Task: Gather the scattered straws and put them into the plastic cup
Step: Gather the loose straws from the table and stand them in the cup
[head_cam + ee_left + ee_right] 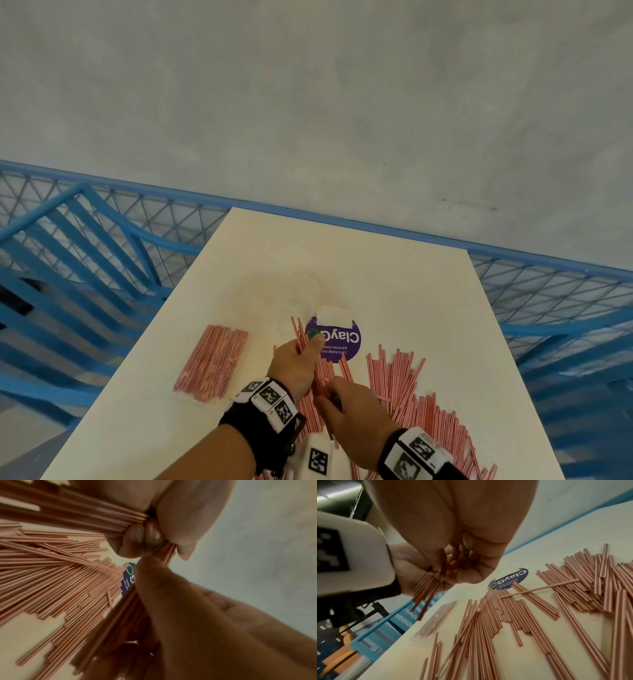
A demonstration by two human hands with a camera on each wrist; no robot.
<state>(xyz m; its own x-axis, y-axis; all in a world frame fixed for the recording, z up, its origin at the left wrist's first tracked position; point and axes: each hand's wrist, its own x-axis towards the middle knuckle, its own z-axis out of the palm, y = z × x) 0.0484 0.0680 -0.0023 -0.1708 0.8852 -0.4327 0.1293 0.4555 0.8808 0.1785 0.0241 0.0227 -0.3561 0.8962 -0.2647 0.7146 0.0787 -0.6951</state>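
Note:
Red-and-white striped straws (411, 390) lie scattered over the right and near part of the white table (404, 284). My left hand (305, 346) grips a bundle of straws (297, 330) whose tips point away from me; in the left wrist view the fingers (135, 534) curl round that bundle (165, 551). My right hand (329, 394) is just below it, fingers curled at the bundle's lower end, and in the right wrist view it (458, 563) pinches a few straws (446, 562). A faint clear plastic cup (301, 291) stands beyond the hands.
A flat sealed packet of straws (212, 363) lies to the left. A purple round sticker (346, 339) with a white label (334, 318) is on the table by the left thumb. Blue mesh railing (137, 219) surrounds the table, with a grey wall behind it.

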